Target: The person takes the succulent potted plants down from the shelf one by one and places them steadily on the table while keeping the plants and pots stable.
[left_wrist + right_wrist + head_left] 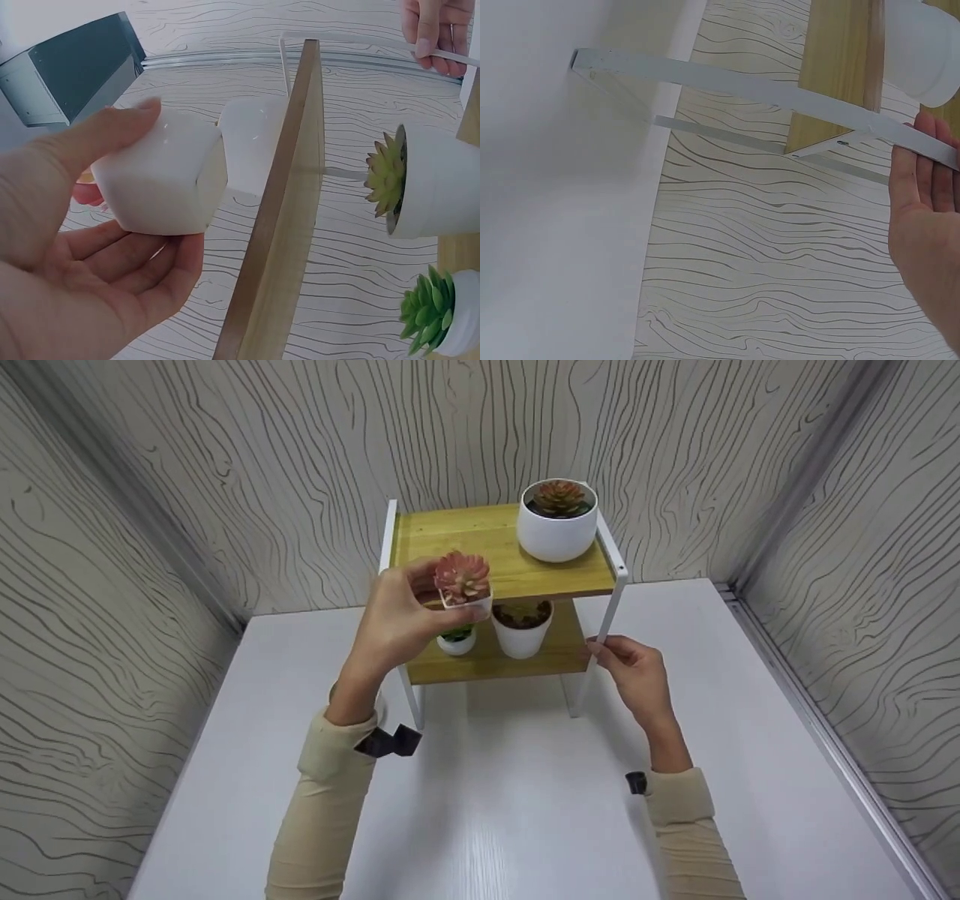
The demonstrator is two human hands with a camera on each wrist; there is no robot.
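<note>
My left hand (pixel 397 619) holds a small square white pot (pixel 161 180) with a pink succulent (pixel 461 576), between thumb and fingers. It is raised before the front edge of the upper board (pixel 457 534) of a two-tier wooden shelf. On the right side, my right hand (pixel 639 675) pinches the shelf's white metal leg (pixel 609 611) between thumb and fingers. A round white pot (pixel 556 538) with a reddish succulent (pixel 559 498) stands at the right of the upper board. Below, the lower board (pixel 495 666) carries a white pot (pixel 521 641) and a smaller pot (pixel 457 645) with a green succulent.
The shelf stands on a white table (pixel 487 810), near a wood-grain patterned back wall (pixel 480 427). Similar panels rise at left and right. Behind my left wrist, a pale rounded thing (pixel 381 706) is mostly hidden. A dark box-like object (pixel 82 67) appears in the left wrist view.
</note>
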